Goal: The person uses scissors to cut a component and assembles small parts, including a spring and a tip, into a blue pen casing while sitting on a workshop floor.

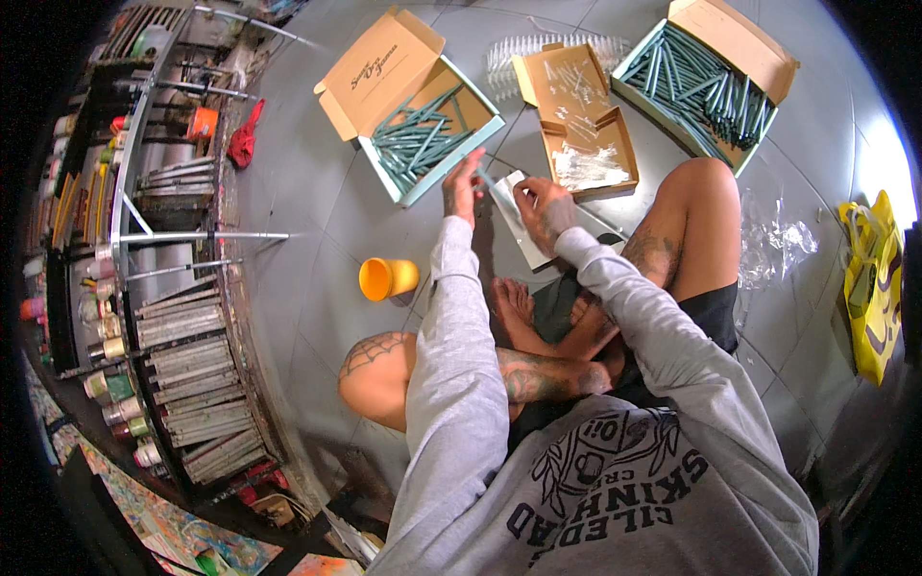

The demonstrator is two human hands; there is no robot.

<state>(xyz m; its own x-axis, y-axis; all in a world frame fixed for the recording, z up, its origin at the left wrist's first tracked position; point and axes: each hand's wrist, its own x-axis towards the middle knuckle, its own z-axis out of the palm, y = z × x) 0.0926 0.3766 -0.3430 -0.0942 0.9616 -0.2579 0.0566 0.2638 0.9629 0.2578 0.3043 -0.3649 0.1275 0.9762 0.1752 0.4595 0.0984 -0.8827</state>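
I sit cross-legged on a grey tiled floor. My left hand [463, 188] pinches a thin teal stick [486, 179] at its near end, just below an open cardboard box [477, 128] filled with several teal sticks. My right hand [544, 207] rests with curled fingers on a flat silvery-white sheet [512, 217] lying on the floor before my feet. The stick's far tip points toward my right hand over the sheet.
An orange cup [388, 278] lies on its side to the left. A brown box [586, 120] holds clear plastic sleeves; another box [706, 91] of teal sticks sits far right. Crumpled clear plastic [783, 240], a yellow bag [872, 288] at right, a metal rack [163, 288] at left.
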